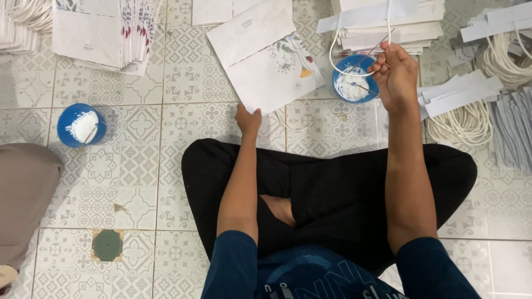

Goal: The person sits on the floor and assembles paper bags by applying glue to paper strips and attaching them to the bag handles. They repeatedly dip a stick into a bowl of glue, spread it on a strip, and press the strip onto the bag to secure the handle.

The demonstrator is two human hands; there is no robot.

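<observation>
Left hand point(247, 120): fingers pinched on the near corner of the paper bag point(266, 52), which slants away up-left.
Right hand point(394, 75): fingers closed on a thin stick point(370, 52) and cord point(334, 47).
Glue bowl point(353, 77): just left of the right fingers, the nearer hand.

1. The person sits cross-legged, knees spread wide, both bare forearms stretched forward from short dark blue sleeves.
2. The left hand point(247, 120) reaches straight ahead from the left knee, fingers curled, thumb and fingers pinched shut on the near edge of the paper bag point(266, 55).
3. The right hand point(394, 75) lies right of the paper bag, raised, wrist slightly bent, fingertips closed together in a pinch.
4. The right forearm runs nearly straight back toward the right knee.
</observation>
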